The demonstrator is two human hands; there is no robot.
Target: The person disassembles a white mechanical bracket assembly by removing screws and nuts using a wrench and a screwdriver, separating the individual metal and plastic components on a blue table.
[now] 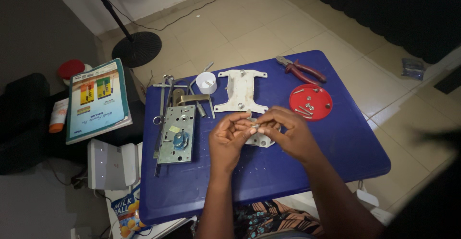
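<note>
Left hand: our left hand (229, 140) is raised just above the blue plastic tabletop (336, 143), thumb and fingertips pinched together on a small pale metal piece (255, 125) at the meeting point of both hands. The piece is too small to identify.
Right hand: our right hand (289, 134) closes on the same piece from the other side, fingers curled. We judge a two-handed pinch suits so small a part.
Part under the hands: a small white flat fitting (260, 140) lies on the tabletop directly beneath the fingers, partly hidden, probably kept there as the nearest thing to work over.
Lock body: a grey rectangular metal mortise lock case (177, 134) lies flat to the left of our left hand, open face up, apart from it.
Long parts: thin metal rods and a brass-coloured lever handle (192, 98) lie touching or just beside the top of the lock case, gathered on one side.
White plate: a white flat bracket with four arms (240, 91) lies beyond the hands, with a small white plastic cup (206, 81) just beside it.
Screw dish: a red round plastic lid (310, 102) holds loose screws, we suppose so that they do not roll off.
Pliers: red-handled pliers (302, 70) rest at the far edge, well apart from the hands.
Off the table: a green and white booklet (97, 99) sits on dark furniture at left.
</note>
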